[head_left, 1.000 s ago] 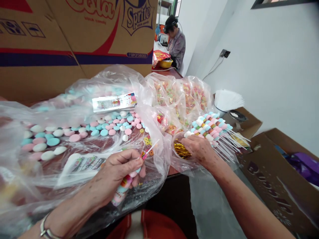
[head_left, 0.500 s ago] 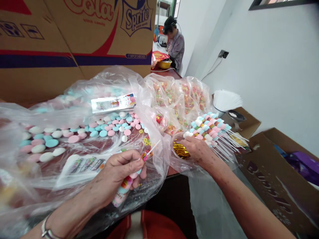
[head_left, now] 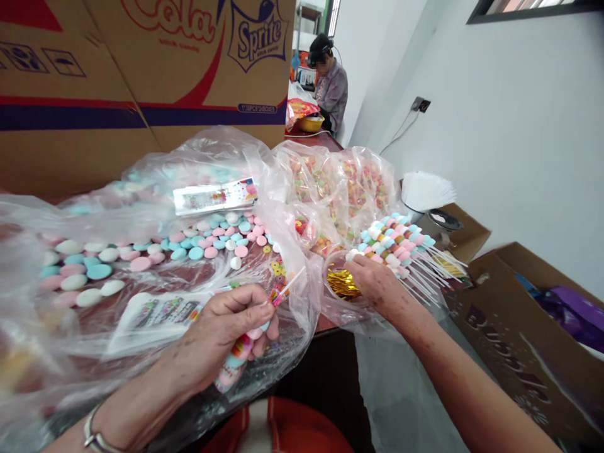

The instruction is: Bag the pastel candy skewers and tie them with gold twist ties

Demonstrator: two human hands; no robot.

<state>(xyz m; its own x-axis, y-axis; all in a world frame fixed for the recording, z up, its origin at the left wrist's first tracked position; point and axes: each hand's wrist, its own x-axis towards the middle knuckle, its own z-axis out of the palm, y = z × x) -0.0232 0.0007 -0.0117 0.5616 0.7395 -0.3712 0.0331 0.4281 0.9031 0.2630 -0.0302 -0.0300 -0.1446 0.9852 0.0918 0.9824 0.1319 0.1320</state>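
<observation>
Head view: left hand (head_left: 240, 321) clamped, thumb against fingers, on the gathered neck of a wrapped candy skewer (head_left: 230, 368). Skewer position: near the front table edge (head_left: 325, 324), tilted, bare white stick (head_left: 292, 282) pointing up and to the right, candy end low beneath the hand. Right hand (head_left: 375, 280) well apart from left, fingers bent down at a bundle of gold foil strips (head_left: 340, 283), just beside a stack of candy skewers (head_left: 401, 242). Pinch on a strip or mere contact: cannot tell, fingertips hidden.

Possible faults, by judgement:
- Loosening of the wrapper neck. Likely cause: too light a thumb pinch on slick film.
- Lifting of several strips at once. Likely cause: thin foil, closely bunched.
- Sliding of the stack. Likely cause: a knock from the right hand against rounded candies.
- Snagging of the stick. Likely cause: loose folds of clear plastic sheeting (head_left: 306, 314) close by.

Materials and shapes:
- Wrapper on skewer: glossy, printed, drawn over rounded pink and blue pieces.
- Foil strips: narrow, shiny, metallic.
- Loose candies (head_left: 99, 272): smooth, domed discs in pink, blue and white.
- Flat printed wrappers (head_left: 160, 314): thin, pale, beyond the left forearm.
- Ring candies (head_left: 325, 179): small, gummy-looking, under cloudy, creased film.
- Carton (head_left: 189, 113): stiff brown board, well behind both hands.
</observation>
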